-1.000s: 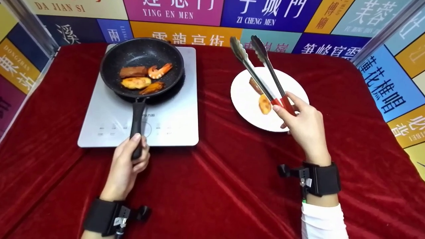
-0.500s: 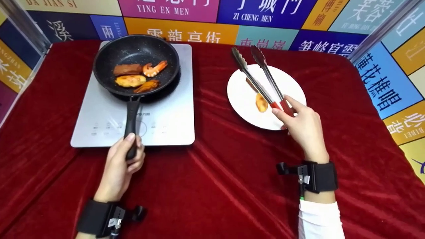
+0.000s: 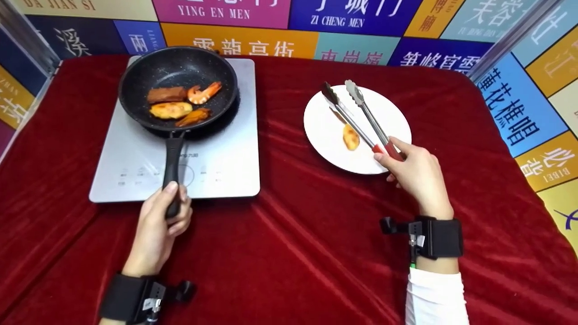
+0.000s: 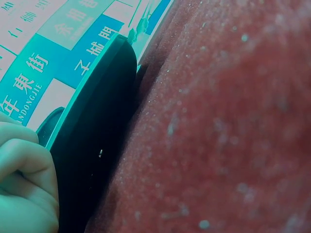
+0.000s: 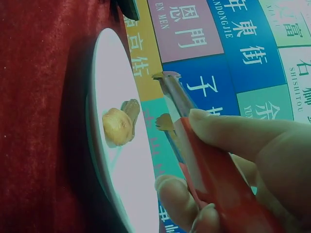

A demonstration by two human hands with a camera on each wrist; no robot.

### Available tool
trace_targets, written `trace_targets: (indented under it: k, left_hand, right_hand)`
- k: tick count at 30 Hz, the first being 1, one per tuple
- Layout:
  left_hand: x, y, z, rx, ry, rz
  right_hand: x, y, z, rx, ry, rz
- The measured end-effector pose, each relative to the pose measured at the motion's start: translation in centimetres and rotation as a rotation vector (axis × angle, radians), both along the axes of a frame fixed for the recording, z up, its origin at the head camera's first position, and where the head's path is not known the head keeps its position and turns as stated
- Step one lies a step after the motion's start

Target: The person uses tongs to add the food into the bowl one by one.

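Note:
My left hand [image 3: 158,225] grips the black handle of a frying pan [image 3: 135,67], which sits on a silver induction cooker [image 3: 226,167]. In the pan lie a brown meat slab [image 3: 167,94], a shrimp [image 3: 204,93], a yellow browned oval slice [image 3: 170,110] and an orange-brown piece [image 3: 194,117]. My right hand [image 3: 417,176] holds red-handled metal tongs [image 3: 372,122] over the white plate [image 3: 325,151]. The tongs' scalloped tips are spread, with nothing between them, near the far rim. On the plate rest another yellow slice [image 3: 351,137] and a brown piece [image 3: 337,115], partly hidden by the tongs.
A dark red velvet cloth [image 3: 289,253] covers the table. Panels [image 3: 226,13] with printed characters stand along the back and right edges. Each wrist wears a black strap [image 3: 445,238] with a small camera.
The tongs' tips have come down and nearer, from beyond the plate's far rim to over its far part. My left hand keeps its hold on the pan handle. The whole head view has shifted slightly.

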State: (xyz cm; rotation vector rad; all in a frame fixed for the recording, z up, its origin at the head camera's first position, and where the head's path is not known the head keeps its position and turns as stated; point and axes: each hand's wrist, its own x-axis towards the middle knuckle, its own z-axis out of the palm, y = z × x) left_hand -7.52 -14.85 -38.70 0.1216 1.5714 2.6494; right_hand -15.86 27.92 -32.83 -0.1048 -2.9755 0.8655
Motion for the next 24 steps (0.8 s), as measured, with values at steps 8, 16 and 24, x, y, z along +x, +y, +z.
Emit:
trace_targets:
  k: [8, 16, 24]
  left_hand:
    - [0.06, 0.04, 0.07, -0.006, -0.010, 0.008]
    - [0.03, 0.06, 0.02, -0.009, -0.010, 0.004]
    - [0.11, 0.04, 0.02, 0.018, 0.019, -0.010]
  right_hand:
    - [0.19, 0.14, 0.04, -0.008, -0.057, -0.004]
    - [0.29, 0.39, -0.52, 0.021, -0.068, 0.001]
    - [0.19, 0.59, -0.79, 0.020, -0.088, -0.002]
